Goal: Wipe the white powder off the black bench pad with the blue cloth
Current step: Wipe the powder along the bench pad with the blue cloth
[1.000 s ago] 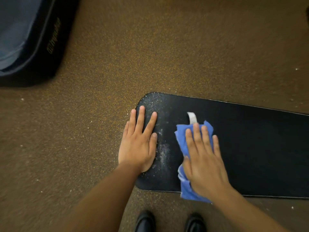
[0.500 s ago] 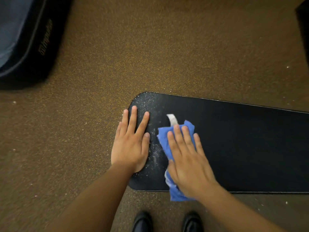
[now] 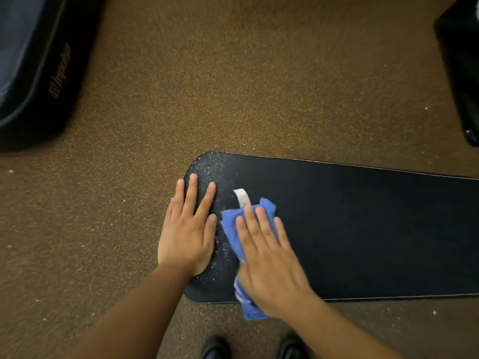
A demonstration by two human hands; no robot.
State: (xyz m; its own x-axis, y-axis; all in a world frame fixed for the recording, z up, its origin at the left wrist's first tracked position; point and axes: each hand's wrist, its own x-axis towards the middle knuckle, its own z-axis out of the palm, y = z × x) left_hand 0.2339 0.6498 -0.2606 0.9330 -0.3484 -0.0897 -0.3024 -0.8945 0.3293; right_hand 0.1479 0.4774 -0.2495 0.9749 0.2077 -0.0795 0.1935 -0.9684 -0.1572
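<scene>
The black bench pad (image 3: 363,229) lies lengthwise over the speckled brown floor (image 3: 233,86), its rounded end toward the left. White powder (image 3: 211,164) speckles that end, thickest at its far corner and again in the strip between the two hands. The left hand (image 3: 188,229) lies flat on the rounded end, fingers straight and a little spread, holding nothing. Just beside it, the right hand (image 3: 267,255) presses the crumpled blue cloth (image 3: 233,229) against the pad with straight fingers (the cloth hangs over the near edge). A white tag (image 3: 242,198) sticks out past the fingertips. Black shoes (image 3: 215,348) show below.
</scene>
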